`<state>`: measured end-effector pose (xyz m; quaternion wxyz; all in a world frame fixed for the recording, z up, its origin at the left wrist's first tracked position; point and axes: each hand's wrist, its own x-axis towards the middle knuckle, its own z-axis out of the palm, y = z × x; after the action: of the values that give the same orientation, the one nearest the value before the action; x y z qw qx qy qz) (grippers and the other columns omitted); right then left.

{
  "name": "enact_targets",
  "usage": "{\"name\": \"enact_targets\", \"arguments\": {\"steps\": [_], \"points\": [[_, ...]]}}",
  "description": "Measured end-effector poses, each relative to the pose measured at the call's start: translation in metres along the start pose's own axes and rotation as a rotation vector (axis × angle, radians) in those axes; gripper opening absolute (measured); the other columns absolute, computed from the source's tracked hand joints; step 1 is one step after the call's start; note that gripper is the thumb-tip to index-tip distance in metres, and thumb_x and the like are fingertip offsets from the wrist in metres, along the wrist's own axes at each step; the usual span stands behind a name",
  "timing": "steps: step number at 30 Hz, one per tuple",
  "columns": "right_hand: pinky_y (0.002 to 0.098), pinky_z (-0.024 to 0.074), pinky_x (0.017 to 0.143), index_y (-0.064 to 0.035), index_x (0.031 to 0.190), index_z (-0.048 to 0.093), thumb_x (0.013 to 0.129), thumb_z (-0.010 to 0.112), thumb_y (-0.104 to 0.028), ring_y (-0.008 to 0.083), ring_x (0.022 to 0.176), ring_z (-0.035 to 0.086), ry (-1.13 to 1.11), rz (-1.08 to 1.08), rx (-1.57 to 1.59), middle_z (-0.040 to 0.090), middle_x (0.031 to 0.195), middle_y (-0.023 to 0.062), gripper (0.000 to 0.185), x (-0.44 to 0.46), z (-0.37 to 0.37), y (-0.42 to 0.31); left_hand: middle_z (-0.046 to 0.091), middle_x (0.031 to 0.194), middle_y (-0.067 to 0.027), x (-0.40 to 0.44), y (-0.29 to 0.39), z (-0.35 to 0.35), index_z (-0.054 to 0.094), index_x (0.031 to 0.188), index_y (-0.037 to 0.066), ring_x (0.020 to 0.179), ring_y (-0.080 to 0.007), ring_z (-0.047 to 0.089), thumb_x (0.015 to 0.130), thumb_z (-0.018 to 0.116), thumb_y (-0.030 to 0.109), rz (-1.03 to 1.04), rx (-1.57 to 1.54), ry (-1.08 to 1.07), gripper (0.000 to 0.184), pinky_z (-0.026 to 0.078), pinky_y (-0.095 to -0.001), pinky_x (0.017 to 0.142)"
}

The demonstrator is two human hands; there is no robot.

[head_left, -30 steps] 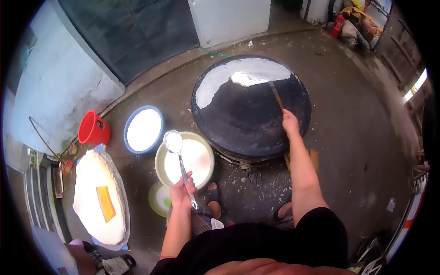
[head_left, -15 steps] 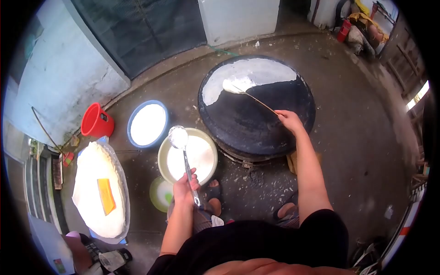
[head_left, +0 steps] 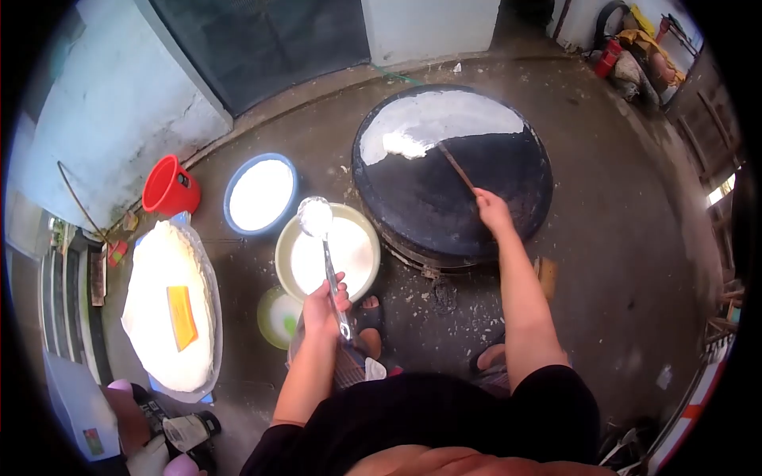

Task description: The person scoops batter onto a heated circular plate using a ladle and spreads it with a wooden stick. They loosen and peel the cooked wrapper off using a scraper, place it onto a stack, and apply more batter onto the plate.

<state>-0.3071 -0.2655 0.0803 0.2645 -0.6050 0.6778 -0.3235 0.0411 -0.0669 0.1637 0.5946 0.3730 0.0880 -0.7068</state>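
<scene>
My left hand [head_left: 325, 308] is closed round the handle of a metal ladle [head_left: 330, 274]. The ladle's batter-coated bowl hangs over a pale green basin [head_left: 371, 278] of white liquid. My right hand [head_left: 494, 210] grips a thin wooden stick [head_left: 458, 170], its far end at the edge of white batter [head_left: 456, 113]. That batter covers the back part of a large round black griddle [head_left: 468, 194], with a thicker lump [head_left: 405, 144] at its left. The griddle's front is bare and black.
A blue basin [head_left: 296, 190] of white stuff and a red bucket [head_left: 164, 186] stand left. Nearer are a stack of pale sheets [head_left: 151, 317] with an orange piece [head_left: 182, 317], and a small green bowl [head_left: 266, 321]. A fire extinguisher [head_left: 608, 58] is at the back right.
The stick's far end has swung left and now lies by the lump, which has shifted left. Batter covers more of the griddle's left side. My left hand still holds the ladle over the basin.
</scene>
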Motion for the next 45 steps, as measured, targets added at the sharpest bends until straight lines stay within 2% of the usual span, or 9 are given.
{"name": "enact_targets", "arguments": {"steps": [16,20,24,28,30,32,37,41,45], "points": [[0.0270,0.0441,0.074,-0.0183,0.109,0.059,0.082,0.055,-0.018,0.0171,0.083,0.060,-0.233,-0.027,-0.161,0.063,0.094,0.0089,0.028,-0.041,-0.034,-0.051,0.045,0.076,-0.0086,-0.001,0.007,-0.006,0.043,0.108,-0.007,0.054,-0.0127,0.038,0.092,0.031,0.018,-0.022,-0.005,-0.025,0.032,0.034,-0.0233,0.045],[0.0257,0.0431,0.079,-0.0130,0.110,0.059,0.085,0.051,-0.017,0.0175,0.089,0.059,0.036,0.051,-0.078,0.063,0.097,0.0074,0.026,-0.051,-0.014,-0.011,0.045,0.076,-0.0084,-0.004,0.005,-0.011,0.043,0.108,-0.007,0.055,-0.0128,0.038,0.092,0.032,0.018,0.007,0.035,-0.009,0.032,0.034,-0.0232,0.045],[0.0265,0.0406,0.083,-0.0056,0.108,0.058,0.087,0.046,-0.018,0.0172,0.095,0.057,-0.163,-0.027,0.082,0.061,0.102,0.0115,0.027,-0.087,0.023,-0.023,0.045,0.076,-0.0087,-0.005,0.011,-0.012,0.043,0.108,-0.007,0.055,-0.0130,0.039,0.091,0.032,0.018,-0.014,0.015,-0.045,0.032,0.034,-0.0231,0.045],[0.0260,0.0441,0.072,-0.0107,0.110,0.057,0.083,0.052,-0.017,0.0175,0.076,0.059,-0.144,-0.053,-0.002,0.063,0.084,0.0089,0.029,-0.145,0.018,-0.038,0.045,0.077,-0.0094,-0.008,0.012,-0.019,0.043,0.108,-0.008,0.056,-0.0132,0.039,0.091,0.032,0.018,-0.045,-0.042,-0.071,0.032,0.035,-0.0233,0.045],[0.0336,0.0452,0.077,-0.0172,0.114,0.055,0.078,0.057,-0.024,0.0292,0.087,0.059,-0.276,0.126,-0.078,0.061,0.095,0.0143,0.037,-0.177,0.005,-0.051,0.045,0.076,-0.0093,-0.009,0.013,-0.023,0.043,0.108,-0.008,0.056,-0.0132,0.039,0.091,0.032,0.018,-0.045,-0.051,-0.078,0.032,0.035,-0.0234,0.045],[0.0319,0.0459,0.063,-0.0138,0.116,0.053,0.075,0.061,-0.016,0.0255,0.064,0.060,-0.297,0.053,-0.163,0.062,0.072,0.0100,0.042,-0.199,0.009,-0.047,0.045,0.076,-0.0092,-0.011,0.015,-0.025,0.043,0.109,-0.007,0.056,-0.0132,0.039,0.091,0.032,0.018,-0.045,-0.058,-0.081,0.032,0.034,-0.0235,0.045],[0.0477,0.0438,0.064,-0.0054,0.116,0.035,0.083,0.046,-0.015,0.0393,0.072,0.057,-0.035,-0.111,-0.302,0.059,0.079,0.0231,0.037,-0.189,0.065,-0.083,0.045,0.075,-0.0095,-0.020,0.018,-0.023,0.042,0.109,-0.007,0.055,-0.0133,0.039,0.092,0.033,0.019,-0.033,-0.016,-0.059,0.032,0.034,-0.0237,0.044],[0.0437,0.0461,0.064,-0.0041,0.136,0.007,0.079,0.041,-0.006,0.0375,0.074,0.059,-0.149,-0.188,-0.443,0.059,0.087,0.0236,0.066,-0.132,0.144,-0.137,0.047,0.074,-0.0102,-0.026,0.021,-0.025,0.043,0.109,-0.006,0.053,-0.0138,0.040,0.092,0.033,0.018,-0.038,-0.003,-0.061,0.031,0.034,-0.0244,0.044],[0.0435,0.0480,0.064,-0.0021,0.136,0.003,0.080,0.037,-0.007,0.0358,0.075,0.060,-0.272,-0.112,-0.462,0.057,0.096,0.0247,0.066,-0.099,0.189,-0.167,0.048,0.075,-0.0108,-0.028,0.021,-0.026,0.043,0.110,-0.006,0.054,-0.0145,0.041,0.091,0.034,0.019,-0.044,-0.032,-0.049,0.032,0.034,-0.0247,0.044]]}}
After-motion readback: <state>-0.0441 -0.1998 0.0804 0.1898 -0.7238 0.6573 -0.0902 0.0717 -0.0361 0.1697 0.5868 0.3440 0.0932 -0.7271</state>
